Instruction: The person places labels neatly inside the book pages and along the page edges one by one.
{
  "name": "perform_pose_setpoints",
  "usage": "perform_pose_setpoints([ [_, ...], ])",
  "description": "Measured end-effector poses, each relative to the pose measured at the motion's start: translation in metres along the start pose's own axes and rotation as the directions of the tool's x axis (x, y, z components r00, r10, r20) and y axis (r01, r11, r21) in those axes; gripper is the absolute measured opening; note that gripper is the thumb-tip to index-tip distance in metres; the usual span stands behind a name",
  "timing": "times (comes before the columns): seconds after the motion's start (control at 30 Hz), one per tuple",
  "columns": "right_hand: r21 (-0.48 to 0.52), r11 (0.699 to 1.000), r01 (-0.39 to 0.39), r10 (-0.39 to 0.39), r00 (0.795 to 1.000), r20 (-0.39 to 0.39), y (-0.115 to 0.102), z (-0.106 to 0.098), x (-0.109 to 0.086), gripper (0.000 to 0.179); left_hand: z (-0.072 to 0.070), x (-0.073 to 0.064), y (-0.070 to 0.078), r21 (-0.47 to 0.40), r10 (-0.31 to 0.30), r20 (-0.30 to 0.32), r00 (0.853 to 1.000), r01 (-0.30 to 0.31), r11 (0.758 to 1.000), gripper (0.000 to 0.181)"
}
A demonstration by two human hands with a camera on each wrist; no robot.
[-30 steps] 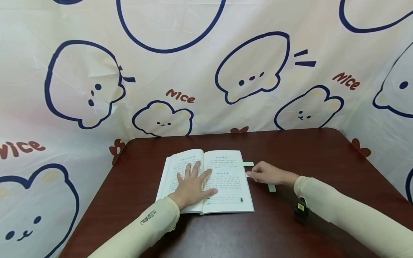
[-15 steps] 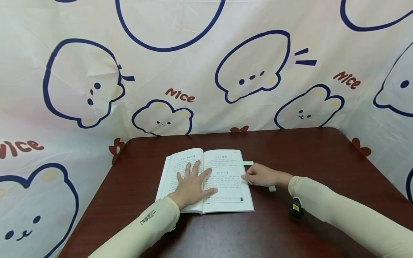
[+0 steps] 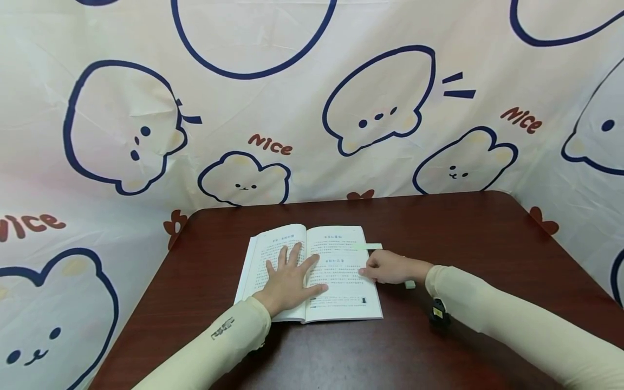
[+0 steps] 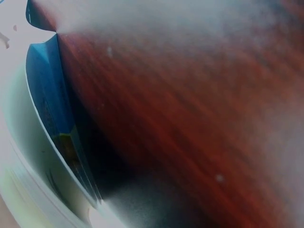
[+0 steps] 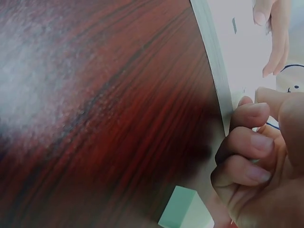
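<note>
An open book [image 3: 341, 309] with printed pages lies on the table. Spread across its middle, my left hand [image 3: 287, 284] rests with straight fingers on both pages. My right hand [image 3: 387, 266] is at the right page's outer edge, thumb and forefinger pinched over the paper and the other fingers curled [image 5: 244, 171]. The sticky note strip between its fingertips is mostly hidden. Above that hand, another pale green sticky note [image 3: 374, 246] juts out past the page edge. A small green sticky note pad [image 5: 178, 209] lies on the table beneath the right wrist.
The dark wooden table [image 3: 439, 227] carries the book near its middle. Behind and beside it hangs a cartoon-printed curtain [image 3: 312, 108]. In the left wrist view, a blue cover [image 4: 50, 90] shows under the curved page edges.
My right hand has moved left, from just off the page edge to over the right page, its fingertips now on the paper. The left hand stays put on the book.
</note>
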State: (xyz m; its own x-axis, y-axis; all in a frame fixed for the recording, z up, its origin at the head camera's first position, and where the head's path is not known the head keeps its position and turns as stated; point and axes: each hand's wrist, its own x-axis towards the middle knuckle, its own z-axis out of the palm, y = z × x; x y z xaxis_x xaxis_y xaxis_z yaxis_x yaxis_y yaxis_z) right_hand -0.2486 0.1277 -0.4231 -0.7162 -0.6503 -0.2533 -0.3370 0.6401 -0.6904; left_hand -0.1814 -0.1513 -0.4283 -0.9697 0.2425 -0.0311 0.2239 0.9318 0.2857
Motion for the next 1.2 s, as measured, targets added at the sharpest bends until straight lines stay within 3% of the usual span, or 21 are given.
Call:
perform_pose_setpoints([
  [0.9,-0.16,0.985,-0.057,0.05,0.998,-0.044,-0.012,0.007,0.009,0.053,0.001,0.001,-0.002,-0.016,0.002,0.011,1.0,-0.002,1.0,0.078],
  [1.2,-0.269,0.957,-0.111,0.098,0.993,-0.061,-0.018,0.005,0.011,0.053,0.0,0.0,-0.001,0.002,0.002,0.011,1.0,-0.002,1.0,0.078],
])
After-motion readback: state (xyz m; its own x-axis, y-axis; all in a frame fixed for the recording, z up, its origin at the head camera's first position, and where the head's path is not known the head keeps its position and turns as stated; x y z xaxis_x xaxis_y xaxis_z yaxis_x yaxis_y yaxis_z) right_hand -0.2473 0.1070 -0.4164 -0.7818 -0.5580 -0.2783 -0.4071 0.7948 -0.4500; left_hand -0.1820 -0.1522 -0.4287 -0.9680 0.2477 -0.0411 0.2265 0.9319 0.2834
